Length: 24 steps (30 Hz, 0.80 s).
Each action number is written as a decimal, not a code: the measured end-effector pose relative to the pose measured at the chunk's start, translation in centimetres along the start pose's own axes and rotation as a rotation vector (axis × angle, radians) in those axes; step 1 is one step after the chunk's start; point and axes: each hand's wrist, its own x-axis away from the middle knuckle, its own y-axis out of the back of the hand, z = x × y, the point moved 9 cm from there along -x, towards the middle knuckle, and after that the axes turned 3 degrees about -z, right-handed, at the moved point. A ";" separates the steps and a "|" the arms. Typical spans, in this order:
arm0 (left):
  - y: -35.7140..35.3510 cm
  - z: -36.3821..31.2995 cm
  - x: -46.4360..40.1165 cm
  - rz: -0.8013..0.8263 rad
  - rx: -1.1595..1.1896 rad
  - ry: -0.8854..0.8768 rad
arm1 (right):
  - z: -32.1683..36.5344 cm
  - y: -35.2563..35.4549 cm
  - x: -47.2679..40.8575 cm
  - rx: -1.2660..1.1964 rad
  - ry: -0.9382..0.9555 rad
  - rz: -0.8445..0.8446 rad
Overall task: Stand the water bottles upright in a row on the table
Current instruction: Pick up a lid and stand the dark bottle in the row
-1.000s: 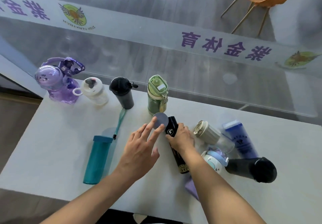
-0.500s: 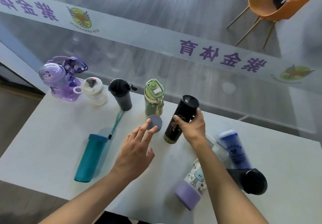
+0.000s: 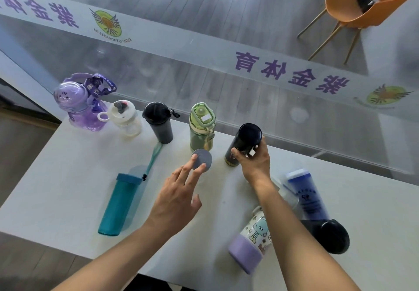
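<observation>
Several bottles stand in a row at the table's far edge: a purple cat bottle [image 3: 79, 107], a white one [image 3: 124, 118], a black tumbler [image 3: 158, 125] and a green one [image 3: 201, 127]. To the right of the green one, my right hand [image 3: 254, 161] grips a slim black bottle [image 3: 246, 139], which is upright on the table. My left hand [image 3: 179, 198] hovers in the middle and pinches a grey disc [image 3: 203, 158] at its fingertips. Lying flat are a teal bottle [image 3: 120, 202], a blue bottle [image 3: 306, 193], a cartoon bottle with a purple base [image 3: 251, 241] and a black bottle [image 3: 326, 234].
The white table [image 3: 56, 177] ends close behind the row, at a glass partition with a lettered band [image 3: 272, 71]. An orange chair [image 3: 362, 3] stands beyond the glass. My right forearm hides part of a clear bottle near the blue one.
My right hand lifted the slim black bottle from lying flat and stood it upright to the right of the green bottle. My left hand stayed alongside with the grey disc.
</observation>
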 end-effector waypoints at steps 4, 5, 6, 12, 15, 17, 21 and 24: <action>0.1 0.0 0.1 -0.008 0.001 -0.010 | -0.1 0.0 -0.1 0.014 -0.007 -0.023; 0.1 0.0 0.1 -0.012 0.007 -0.012 | -0.1 -0.1 -0.1 0.013 -0.008 -0.029; 0.2 0.0 0.1 -0.016 0.010 -0.015 | -0.2 -0.1 0.0 0.011 -0.008 -0.035; 0.4 -0.2 -0.2 -0.026 -0.064 -0.051 | -0.1 -0.4 0.2 0.011 -0.016 -0.040; 1.1 -0.5 -1.3 -0.056 -0.134 -0.110 | 0.0 0.0 0.5 0.051 -0.060 -0.023; 1.6 -0.6 -2.2 -0.070 -0.158 -0.124 | -0.7 0.6 1.1 0.070 -0.136 0.007; 2.5 -0.4 -3.7 -0.080 -0.139 -0.148 | -1.4 3.0 3.5 0.281 -0.155 0.008; 2.2 -0.2 -4.2 -0.029 -0.050 -0.152 | -1.7 4.1 5.5 0.410 -0.137 0.017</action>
